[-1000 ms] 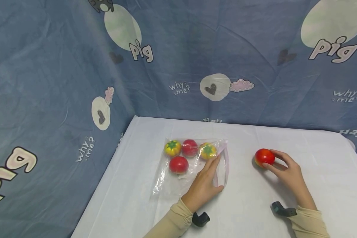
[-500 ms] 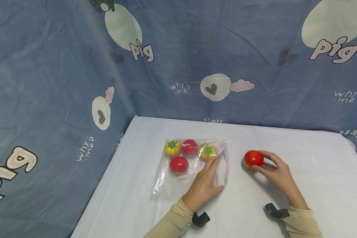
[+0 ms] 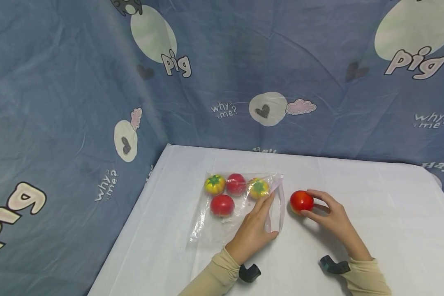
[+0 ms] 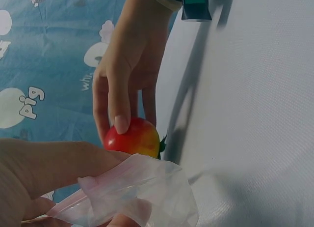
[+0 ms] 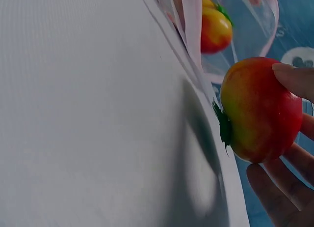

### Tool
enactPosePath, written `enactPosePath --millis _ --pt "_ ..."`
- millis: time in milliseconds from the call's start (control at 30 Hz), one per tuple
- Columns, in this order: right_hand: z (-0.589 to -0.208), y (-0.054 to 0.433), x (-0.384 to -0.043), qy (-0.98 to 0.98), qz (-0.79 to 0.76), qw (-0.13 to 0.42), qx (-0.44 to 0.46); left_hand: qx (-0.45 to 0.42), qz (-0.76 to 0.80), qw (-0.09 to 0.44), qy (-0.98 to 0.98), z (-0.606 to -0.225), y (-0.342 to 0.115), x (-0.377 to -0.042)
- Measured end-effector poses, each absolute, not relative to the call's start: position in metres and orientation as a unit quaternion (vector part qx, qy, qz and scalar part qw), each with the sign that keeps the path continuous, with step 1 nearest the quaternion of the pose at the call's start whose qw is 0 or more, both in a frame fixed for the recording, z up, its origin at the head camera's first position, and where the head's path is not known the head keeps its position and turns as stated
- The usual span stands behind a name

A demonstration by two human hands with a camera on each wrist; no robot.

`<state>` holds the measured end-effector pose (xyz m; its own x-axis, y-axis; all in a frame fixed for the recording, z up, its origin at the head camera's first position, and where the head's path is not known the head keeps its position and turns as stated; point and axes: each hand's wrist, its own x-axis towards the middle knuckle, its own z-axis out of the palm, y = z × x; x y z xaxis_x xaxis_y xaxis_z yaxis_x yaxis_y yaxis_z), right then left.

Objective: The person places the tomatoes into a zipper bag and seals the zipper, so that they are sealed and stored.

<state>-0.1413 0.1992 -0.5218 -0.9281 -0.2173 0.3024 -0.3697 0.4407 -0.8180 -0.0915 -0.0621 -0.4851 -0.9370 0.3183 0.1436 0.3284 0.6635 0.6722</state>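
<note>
My right hand (image 3: 334,218) holds a red tomato-like fruit (image 3: 301,202) between its thumb and fingertips, just right of a clear zip bag (image 3: 207,230). In the right wrist view, the fruit (image 5: 260,111) shows a yellow-green base with a green leafy calyx. My left hand (image 3: 253,232) lies over the bag's right side and holds its pinkish zip mouth (image 4: 142,173) apart, fingers and thumb at the rim. Inside the bag are two red fruits, one of them nearer (image 3: 222,205), and two yellow ones with green calyxes, the left one (image 3: 215,184) fully visible.
A white cloth covers the table (image 3: 377,176). Behind and to the left hangs a blue patterned curtain (image 3: 214,70). Dark camera mounts stick out at both wrists, including the left mount (image 3: 249,273) and the right mount (image 3: 334,265).
My right hand has carried the red fruit leftward and slightly nearer, close to the bag's mouth. The left hand, the bag and the fruits inside have stayed in place.
</note>
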Motion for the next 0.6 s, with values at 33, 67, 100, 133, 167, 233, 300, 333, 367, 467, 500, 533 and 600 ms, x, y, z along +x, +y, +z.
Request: enactPosePath --millis 33,67,100,133,167,233,300,333,367,467,500,533,600 --pt "-0.522 0.197 -0.141 -0.843 0.501 0.078 0.181 -0.177 -0.37 0.006 -0.912 -0.485 -0.062 -0.091" --pt "-0.522 0.196 -0.141 -0.84 0.503 0.078 0.186 -0.176 -0.37 0.004 -0.912 -0.485 -0.062 -0.091" --pt "-0.523 0.194 -0.141 -0.837 0.505 0.079 0.193 -0.176 -0.37 0.003 -0.912 -0.485 -0.062 -0.092" --pt "-0.523 0.192 -0.141 -0.834 0.508 0.08 0.199 -0.175 -0.37 0.002 -0.912 -0.486 -0.062 -0.091" --pt "-0.523 0.19 -0.141 -0.832 0.509 0.08 0.205 -0.175 -0.37 0.001 -0.913 -0.485 -0.062 -0.091" --pt "-0.522 0.186 -0.141 -0.828 0.512 0.08 0.216 -0.175 -0.368 -0.001 -0.913 -0.485 -0.062 -0.091" --pt "-0.522 0.183 -0.141 -0.825 0.513 0.078 0.223 -0.175 -0.369 -0.003 -0.913 -0.485 -0.062 -0.091" --pt "-0.522 0.181 -0.141 -0.825 0.512 0.077 0.226 -0.173 -0.369 -0.005 -0.913 -0.485 -0.062 -0.091" --pt "-0.521 0.179 -0.141 -0.825 0.511 0.077 0.229 -0.172 -0.37 -0.008 -0.913 -0.485 -0.062 -0.091" --pt "-0.522 0.175 -0.141 -0.822 0.511 0.075 0.239 -0.167 -0.372 -0.017 -0.913 -0.484 -0.062 -0.091" --pt "-0.523 0.174 -0.142 -0.822 0.511 0.076 0.242 -0.166 -0.373 -0.019 -0.913 -0.484 -0.062 -0.091" --pt "-0.523 0.172 -0.142 -0.82 0.511 0.076 0.246 -0.164 -0.373 -0.021 -0.913 -0.484 -0.062 -0.091" --pt "-0.524 0.17 -0.142 -0.817 0.512 0.075 0.252 -0.163 -0.372 -0.023 -0.913 -0.484 -0.062 -0.091"
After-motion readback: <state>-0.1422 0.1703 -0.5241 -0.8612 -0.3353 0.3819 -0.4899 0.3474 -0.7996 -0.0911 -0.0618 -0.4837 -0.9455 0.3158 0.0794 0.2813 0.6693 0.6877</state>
